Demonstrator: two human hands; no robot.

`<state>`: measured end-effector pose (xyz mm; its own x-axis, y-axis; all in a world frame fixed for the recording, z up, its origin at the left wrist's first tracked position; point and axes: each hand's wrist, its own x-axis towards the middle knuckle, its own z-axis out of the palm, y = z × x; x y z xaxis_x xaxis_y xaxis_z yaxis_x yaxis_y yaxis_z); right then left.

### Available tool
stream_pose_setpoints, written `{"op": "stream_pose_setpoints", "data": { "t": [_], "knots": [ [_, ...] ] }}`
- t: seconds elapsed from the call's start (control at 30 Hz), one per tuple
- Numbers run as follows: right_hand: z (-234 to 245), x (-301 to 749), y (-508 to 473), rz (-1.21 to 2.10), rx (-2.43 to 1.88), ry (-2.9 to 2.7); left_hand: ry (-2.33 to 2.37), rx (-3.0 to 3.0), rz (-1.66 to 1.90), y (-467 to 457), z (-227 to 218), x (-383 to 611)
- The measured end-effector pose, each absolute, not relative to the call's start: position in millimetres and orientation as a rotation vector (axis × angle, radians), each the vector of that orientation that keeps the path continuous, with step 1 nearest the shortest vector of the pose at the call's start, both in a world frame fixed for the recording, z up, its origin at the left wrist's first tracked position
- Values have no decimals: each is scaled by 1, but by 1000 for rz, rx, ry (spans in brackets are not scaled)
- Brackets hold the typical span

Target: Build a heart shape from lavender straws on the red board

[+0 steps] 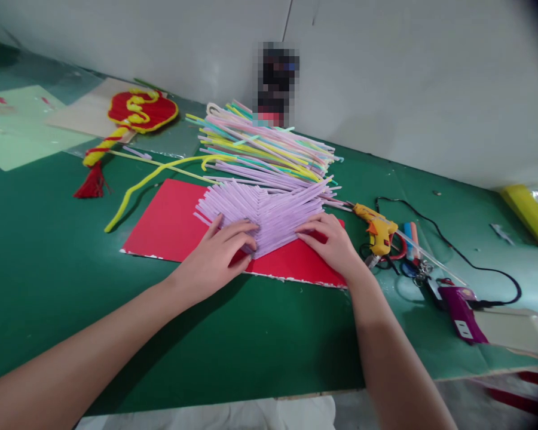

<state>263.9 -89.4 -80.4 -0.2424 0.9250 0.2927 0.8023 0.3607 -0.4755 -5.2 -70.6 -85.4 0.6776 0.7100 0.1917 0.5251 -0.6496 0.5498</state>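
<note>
A lilac pipe-cleaner panel [280, 227], its strips laid side by side in slants that meet at a middle seam, lies on a red board [156, 209] with a chipped white edge. On the panel's lower left part rests my left hand [222, 251], its fingers spread and bent, thumb apart near the bottom point. My right hand [327, 239] has its thumb and fingers together at the panel's lower right edge. Just behind is a pile of loose pipe cleaners [269, 149] in lilac, yellow, green and pink. One bent yellow pipe cleaner [137, 186] reaches to the left.
A red and yellow fan-shaped craft [143, 111] with a tassel lies at back left. To the right are a yellow glue gun [376, 230] with its cord, a purple power strip [461, 313] and a yellow case [531, 215]. A wall [385, 77] borders the green table [233, 346].
</note>
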Motion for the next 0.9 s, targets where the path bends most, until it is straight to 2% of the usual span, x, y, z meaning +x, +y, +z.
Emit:
{"op": "stream_pose_setpoints", "data": {
  "t": [0.9],
  "knots": [
    [-81,256,-91,360,-1435,-2111,955,2438,544,-71,-85,-5]
  ]
}}
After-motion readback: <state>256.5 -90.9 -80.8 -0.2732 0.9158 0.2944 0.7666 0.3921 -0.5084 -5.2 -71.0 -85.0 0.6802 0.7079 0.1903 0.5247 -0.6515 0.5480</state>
